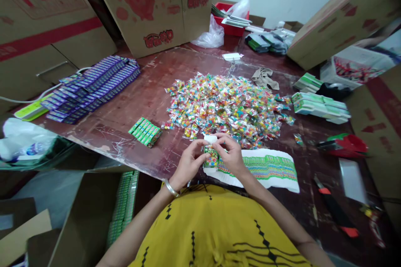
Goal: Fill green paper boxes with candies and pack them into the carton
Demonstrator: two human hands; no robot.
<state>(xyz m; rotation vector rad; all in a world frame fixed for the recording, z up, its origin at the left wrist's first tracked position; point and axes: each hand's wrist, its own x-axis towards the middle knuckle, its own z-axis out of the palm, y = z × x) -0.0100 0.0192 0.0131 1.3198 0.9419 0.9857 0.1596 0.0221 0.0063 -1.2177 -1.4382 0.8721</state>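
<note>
Close to the table's near edge, my left hand [191, 162] and my right hand [232, 155] both grip a small green candy box [211, 159] printed with colourful dots. Its white flap [210, 139] stands up at the top between my fingers. To the right, under my right wrist, a fanned row of flat green cartons [272, 169] lies on a white sheet. Just beyond my hands spreads a heap of small clear packets of coloured candies [225, 106]. A short row of closed green boxes [145, 132] sits left of my hands.
Purple boxes [94, 87] are stacked at the left. Large cardboard boxes [147, 4] stand behind. Flat green cartons [321, 106], red-handled scissors [347, 145] and a black-and-orange cutter [336, 208] lie right. Below the edge, an open carton [84, 217] holds green boxes.
</note>
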